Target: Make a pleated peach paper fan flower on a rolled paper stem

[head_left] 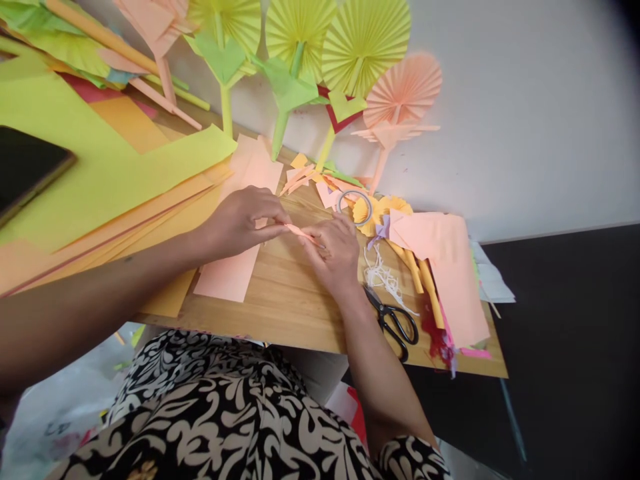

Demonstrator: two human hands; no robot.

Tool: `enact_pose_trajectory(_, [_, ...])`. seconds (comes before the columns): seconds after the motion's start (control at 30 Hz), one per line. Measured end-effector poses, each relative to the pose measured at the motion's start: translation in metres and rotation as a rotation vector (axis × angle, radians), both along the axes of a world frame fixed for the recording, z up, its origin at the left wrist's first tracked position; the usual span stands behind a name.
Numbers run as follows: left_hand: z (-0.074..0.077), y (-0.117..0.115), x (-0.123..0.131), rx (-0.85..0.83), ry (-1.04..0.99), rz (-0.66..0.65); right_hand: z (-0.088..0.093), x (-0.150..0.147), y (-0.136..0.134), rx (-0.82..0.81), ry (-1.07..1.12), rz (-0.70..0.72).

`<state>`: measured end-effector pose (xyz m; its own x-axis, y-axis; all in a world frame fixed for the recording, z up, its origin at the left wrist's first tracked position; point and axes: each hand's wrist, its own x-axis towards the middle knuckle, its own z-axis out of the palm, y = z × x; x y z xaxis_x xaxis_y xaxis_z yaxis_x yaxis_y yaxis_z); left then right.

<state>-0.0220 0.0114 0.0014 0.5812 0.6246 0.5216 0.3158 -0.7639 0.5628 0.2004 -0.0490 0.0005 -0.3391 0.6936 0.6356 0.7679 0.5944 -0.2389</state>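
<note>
A narrow, folded strip of peach paper [299, 231] stretches between my two hands above the wooden table. My left hand [245, 220] pinches its left end between thumb and fingers. At the other end, my right hand [334, 252] grips the strip with curled fingers, which hide part of it. Under and beside my left hand lie flat peach paper sheets [227, 277]. Just beyond my right hand are a roll of tape [369, 212] and yellow pleated paper pieces. White string [383, 273] lies tangled to its right, with black-handled scissors [393, 323] closer to me.
Pleated paper fans on rolled stems, including a yellow-green one [367, 47] and a peach one [404, 90], lean against the wall. Yellow-green sheets [125, 180] and a dark phone [30, 167] cover the left. Peach paper [453, 267] drapes over rolled orange tubes [431, 293] at the right edge.
</note>
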Motion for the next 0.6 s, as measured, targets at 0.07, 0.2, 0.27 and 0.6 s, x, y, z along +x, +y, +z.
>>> enact_pose_trajectory(0.07, [-0.0007,0.0005,0.0,0.013,0.004,-0.016,-0.0011,-0.0002,-0.0002,-0.039,-0.018,-0.002])
enact_pose_trajectory(0.2, [-0.003,-0.0001,0.0007,0.043,0.036,-0.028,-0.0032,-0.0009,-0.0009,-0.094,-0.008,0.01])
enact_pose_trajectory(0.27, [-0.0034,-0.0007,0.0009,0.049,0.063,-0.021,-0.003,-0.0013,-0.0013,-0.124,-0.011,0.01])
enact_pose_trajectory(0.6, [-0.0035,0.0004,-0.0031,-0.136,-0.043,-0.034,-0.0007,-0.0012,-0.0017,-0.097,-0.002,-0.002])
